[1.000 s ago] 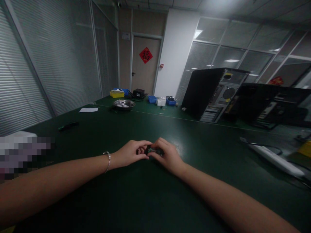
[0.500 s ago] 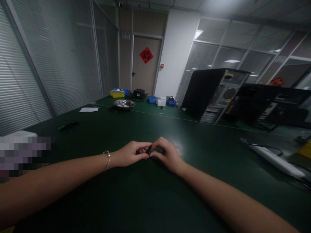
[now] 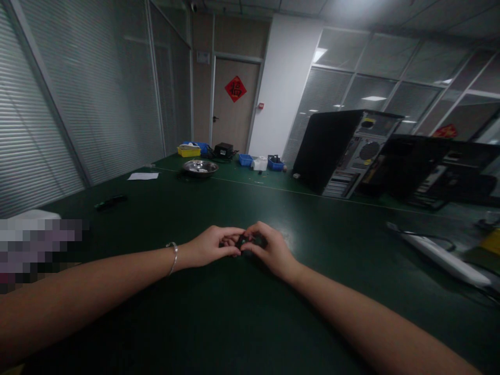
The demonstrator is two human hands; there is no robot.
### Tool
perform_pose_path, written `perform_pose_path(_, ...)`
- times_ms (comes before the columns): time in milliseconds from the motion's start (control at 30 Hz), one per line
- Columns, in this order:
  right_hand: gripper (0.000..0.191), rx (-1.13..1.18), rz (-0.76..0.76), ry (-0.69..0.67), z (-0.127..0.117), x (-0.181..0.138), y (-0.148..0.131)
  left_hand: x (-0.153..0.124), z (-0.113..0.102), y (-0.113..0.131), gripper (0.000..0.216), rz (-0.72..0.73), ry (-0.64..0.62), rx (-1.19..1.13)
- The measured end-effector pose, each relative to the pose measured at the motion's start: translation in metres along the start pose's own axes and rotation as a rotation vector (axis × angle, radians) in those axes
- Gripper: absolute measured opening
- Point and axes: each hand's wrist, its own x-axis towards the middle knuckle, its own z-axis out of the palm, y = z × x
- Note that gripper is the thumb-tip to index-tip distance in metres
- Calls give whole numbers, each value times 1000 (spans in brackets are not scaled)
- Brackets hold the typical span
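Observation:
My left hand (image 3: 219, 244) and my right hand (image 3: 269, 247) meet over the middle of the dark green table (image 3: 187, 323). Between their fingertips is a small dark piece with a green glint (image 3: 242, 241); its kind is too small and too covered to make out. The thumb and fingers of each hand close on it from opposite sides. Fingers hide most of the piece. A silver bracelet circles my left wrist.
A black computer tower (image 3: 332, 151) stands at the back right. A white power strip (image 3: 445, 255) with a cable lies on the right. Farther back are a metal bowl (image 3: 200, 174) and small blue bins (image 3: 245, 160). A dark green-black object (image 3: 111, 202) and white paper (image 3: 143, 176) lie left.
Both hands stay in nearly the same place. Around the small dark piece, the right fingers have shifted very slightly.

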Motion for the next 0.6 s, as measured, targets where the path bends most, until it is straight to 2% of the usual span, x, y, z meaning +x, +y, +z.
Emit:
perform_pose_path(167,17,9,3,21,1,0,2,-1,0,0,44,20,0,57)
perform_pose_path(467,4,25,-46,-19,-1,1,0,-2,-1,4,35,5,72,115)
perform_pose_path(600,8,21,-63,-30,-1,0,-2,-1,-1,0,32,-8,79,77)
